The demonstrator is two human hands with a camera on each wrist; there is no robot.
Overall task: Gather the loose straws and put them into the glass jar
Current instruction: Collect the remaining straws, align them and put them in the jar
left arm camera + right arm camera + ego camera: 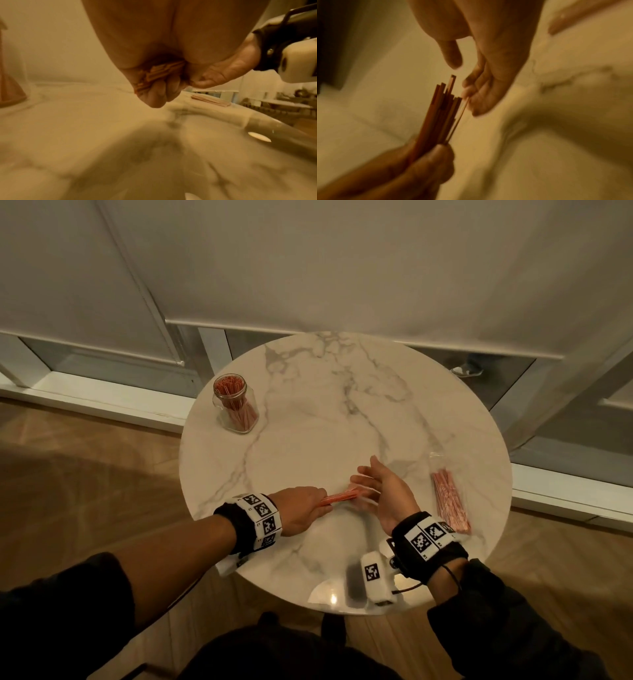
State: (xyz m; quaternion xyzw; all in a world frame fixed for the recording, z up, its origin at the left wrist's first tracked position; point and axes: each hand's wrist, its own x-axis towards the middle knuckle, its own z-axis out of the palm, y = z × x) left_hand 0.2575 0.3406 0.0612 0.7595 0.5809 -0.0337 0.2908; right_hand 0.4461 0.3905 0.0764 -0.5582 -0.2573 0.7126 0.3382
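Note:
A glass jar (235, 402) with several red straws standing in it sits at the back left of the round marble table (308, 440). My left hand (317, 505) grips a bundle of red straws (342, 496) low over the table's front, its fingers (156, 93) curled round them. The bundle (443, 115) points at my right hand (363, 484), which is held flat beside the straw tips with fingers straight. One thin straw (462, 112) leans against the right fingertips (477, 106); the thumb (452, 54) stands apart above.
A clear plastic bag of more red straws (450, 501) lies near the table's right edge, also seen as the bag (211, 100) in the left wrist view. Window blinds and frames stand behind the table. Wooden floor surrounds it.

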